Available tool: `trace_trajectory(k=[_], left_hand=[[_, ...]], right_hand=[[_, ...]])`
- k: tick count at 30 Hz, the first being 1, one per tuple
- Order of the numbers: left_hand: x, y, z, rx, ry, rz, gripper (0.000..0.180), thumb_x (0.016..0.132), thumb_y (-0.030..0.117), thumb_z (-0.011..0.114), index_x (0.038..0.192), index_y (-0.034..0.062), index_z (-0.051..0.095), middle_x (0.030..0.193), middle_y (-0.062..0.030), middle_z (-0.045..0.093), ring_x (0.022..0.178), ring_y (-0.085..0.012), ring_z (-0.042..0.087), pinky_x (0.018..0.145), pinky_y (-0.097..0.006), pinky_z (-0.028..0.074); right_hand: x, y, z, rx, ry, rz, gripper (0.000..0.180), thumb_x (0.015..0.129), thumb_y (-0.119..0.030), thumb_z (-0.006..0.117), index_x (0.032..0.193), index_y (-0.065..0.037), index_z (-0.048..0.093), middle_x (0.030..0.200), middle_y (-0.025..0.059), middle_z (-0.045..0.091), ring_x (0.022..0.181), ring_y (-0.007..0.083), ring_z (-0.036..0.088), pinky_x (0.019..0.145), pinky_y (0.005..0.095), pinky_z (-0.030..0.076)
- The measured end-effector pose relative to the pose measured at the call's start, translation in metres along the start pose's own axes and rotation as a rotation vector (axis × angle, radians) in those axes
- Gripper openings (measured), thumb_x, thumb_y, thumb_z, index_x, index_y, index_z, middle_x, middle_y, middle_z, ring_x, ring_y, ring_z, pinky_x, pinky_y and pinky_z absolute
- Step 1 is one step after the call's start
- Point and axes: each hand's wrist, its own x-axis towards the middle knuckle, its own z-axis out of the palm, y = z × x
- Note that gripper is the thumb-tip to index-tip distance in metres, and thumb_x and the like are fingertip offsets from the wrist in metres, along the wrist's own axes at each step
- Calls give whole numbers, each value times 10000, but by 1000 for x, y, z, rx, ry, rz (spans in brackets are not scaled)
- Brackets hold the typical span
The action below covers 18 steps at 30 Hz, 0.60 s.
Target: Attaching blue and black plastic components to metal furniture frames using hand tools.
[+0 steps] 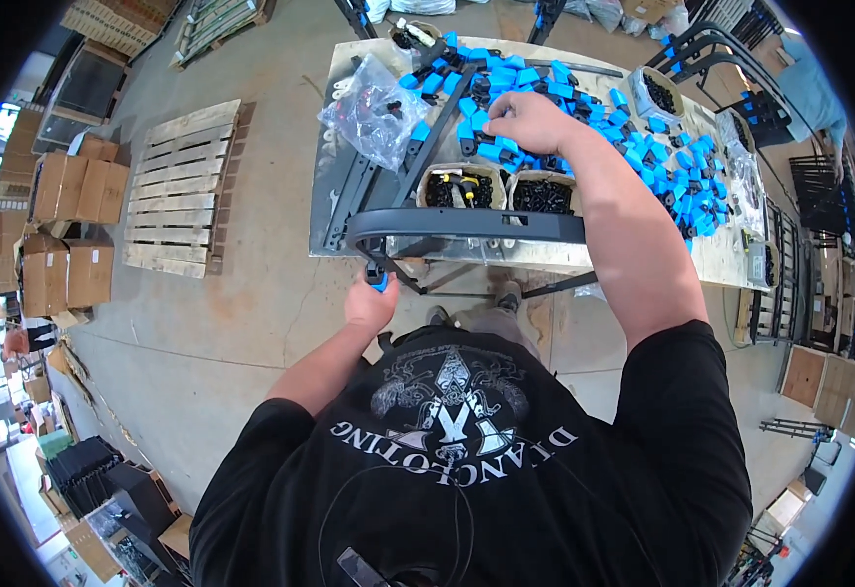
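A black curved metal frame (466,224) crosses in front of me at the table's near edge. My left hand (371,303) is closed around its left end, where a blue-and-black plastic fitting (379,283) shows at the fingers. Farther off, my right hand (528,122) reaches over a spread of blue-and-black plastic pieces (682,186). Its fingers are curled, with the tips down among the pieces; what they pinch, if anything, is hidden. Between the hands, small black parts (545,196) fill a bin, and a yellow-and-black handled tool (465,183) lies in the bin beside it.
A clear plastic bag (376,112) lies on the table's left side near dark metal bars (354,191). More bins of black parts (658,94) stand at the right. A wooden pallet (183,186) and cardboard boxes (80,191) are on the left floor. Another person (819,88) stands far right.
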Motion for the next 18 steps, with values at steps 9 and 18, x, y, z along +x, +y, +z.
trace_trajectory(k=[9, 18], left_hand=[[1, 2, -25, 113, -260, -143, 472, 795, 413, 728, 1062, 31, 651, 964, -201, 721, 919, -391, 696, 825, -447, 544], [-3, 30, -43, 186, -417, -237, 404, 806, 348, 692, 923, -37, 728, 940, -202, 729, 902, -350, 708, 755, -440, 522]], right_hand=[[-66, -112, -3, 145, 610, -566, 241, 860, -264, 726, 1037, -110, 670, 811, 86, 664, 777, 259, 659, 697, 365, 530], [-144, -61, 166, -98, 104, -403, 277, 852, -269, 650, 1025, -56, 684, 1006, 164, 674, 932, 361, 659, 839, 468, 535]])
